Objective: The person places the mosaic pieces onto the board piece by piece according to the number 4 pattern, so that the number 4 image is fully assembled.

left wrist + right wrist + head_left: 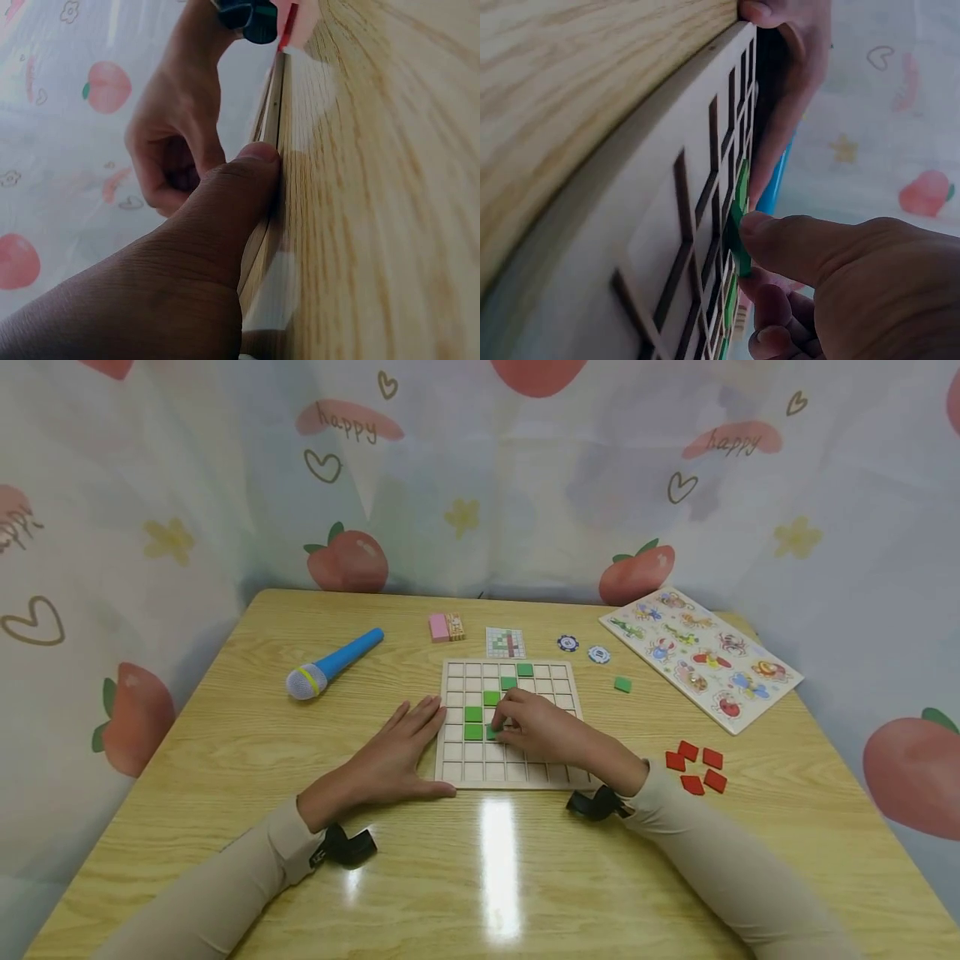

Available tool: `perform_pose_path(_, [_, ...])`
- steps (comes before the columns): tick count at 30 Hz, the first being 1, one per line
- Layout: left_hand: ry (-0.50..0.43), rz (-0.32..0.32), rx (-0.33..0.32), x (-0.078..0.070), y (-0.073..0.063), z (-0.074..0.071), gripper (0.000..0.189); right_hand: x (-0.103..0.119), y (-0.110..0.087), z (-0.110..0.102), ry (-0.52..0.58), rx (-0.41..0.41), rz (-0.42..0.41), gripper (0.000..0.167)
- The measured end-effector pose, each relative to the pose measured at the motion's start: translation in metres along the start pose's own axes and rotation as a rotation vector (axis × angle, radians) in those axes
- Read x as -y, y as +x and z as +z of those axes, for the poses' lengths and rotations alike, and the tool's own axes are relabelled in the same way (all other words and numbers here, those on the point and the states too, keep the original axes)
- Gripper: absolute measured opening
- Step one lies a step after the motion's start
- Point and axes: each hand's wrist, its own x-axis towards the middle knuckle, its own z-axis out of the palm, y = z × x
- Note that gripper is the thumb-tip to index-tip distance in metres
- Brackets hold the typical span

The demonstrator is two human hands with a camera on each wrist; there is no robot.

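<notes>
A wooden grid board [453, 772] lies on the table, with several green square tiles [473, 715] in its cells, rising from the left middle toward the back. My right hand [543, 727] is over the board and pinches a green tile [739, 244] between thumb and fingers. In the right wrist view that tile is tilted against the grid, close to another green one. Spread along the board's left side is my left hand [401, 752], its fingers straight. Its thumb [251, 161] touches the board's front edge.
Behind the board lie a pattern card [506, 642], a pink-and-patterned block [447, 627] and two poker chips [567, 643]. A toy microphone [333, 664] is at left. Rightward are a loose green tile [622, 684], several red tiles [692, 785] and an animal puzzle board [731, 720].
</notes>
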Motion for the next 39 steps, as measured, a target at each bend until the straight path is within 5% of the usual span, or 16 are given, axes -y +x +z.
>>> perform_pose_path(9, [-0.009, -0.002, 0.004, 0.000, 0.000, 0.000, 0.128, 0.002, 0.001, 0.006, -0.101, -0.021, -0.079, 0.010])
perform_pose_path(15, [-0.007, 0.003, 0.004, -0.001, 0.001, 0.001, 0.128, -0.008, -0.018, -0.012, -0.091, -0.083, -0.107, 0.020])
perform_pose_path(22, [-0.005, 0.002, 0.009, -0.004, 0.000, -0.002, 0.128, -0.061, -0.059, -0.040, -0.041, -0.514, 0.130, 0.025])
perform_pose_path(25, [-0.008, -0.002, 0.006, -0.005, -0.002, -0.004, 0.128, -0.081, -0.070, -0.039, -0.061, -0.634, 0.259, 0.024])
perform_pose_path(32, [-0.004, -0.007, 0.011, -0.002, -0.003, -0.001, 0.129, -0.110, -0.080, -0.027, -0.082, -0.653, 0.462, 0.026])
perform_pose_path(39, [0.002, 0.001, 0.004, -0.002, -0.002, -0.001, 0.129, -0.124, -0.081, -0.025, -0.063, -0.585, 0.560, 0.033])
